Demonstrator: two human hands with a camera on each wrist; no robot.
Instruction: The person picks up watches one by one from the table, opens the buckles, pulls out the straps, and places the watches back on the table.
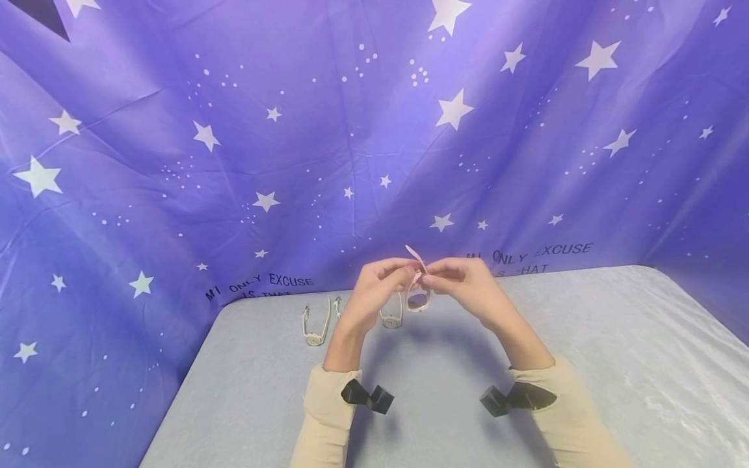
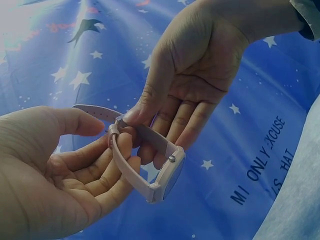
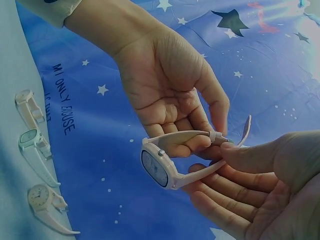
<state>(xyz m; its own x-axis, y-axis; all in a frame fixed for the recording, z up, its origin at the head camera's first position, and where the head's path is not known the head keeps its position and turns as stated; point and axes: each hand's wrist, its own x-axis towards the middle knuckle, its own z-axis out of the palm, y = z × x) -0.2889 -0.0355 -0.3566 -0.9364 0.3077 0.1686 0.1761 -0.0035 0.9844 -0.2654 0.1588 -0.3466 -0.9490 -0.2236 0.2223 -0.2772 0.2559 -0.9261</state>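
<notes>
A pale pink wristwatch point(image 1: 418, 301) is held up between both hands above the far part of the table. Its strap forms a loop, with one end threaded through at the buckle point(image 2: 119, 121) and the holed tip point(image 2: 95, 111) sticking out past it. My left hand point(image 1: 371, 292) holds the strap by the keeper loop point(image 3: 215, 136), fingers curled under it. With thumb and index finger, my right hand point(image 1: 468, 286) pinches the strap at the buckle. The watch's dark-rimmed face point(image 3: 155, 169) hangs below the fingers, turned away from the left wrist view.
Three more watches lie on the grey cloth-covered table point(image 1: 263, 403) at its far left: a cream one point(image 3: 42, 197), a pale green one point(image 3: 31, 137) and another light one point(image 3: 25, 100). A purple-blue star-printed curtain point(image 1: 351, 130) hangs behind the table.
</notes>
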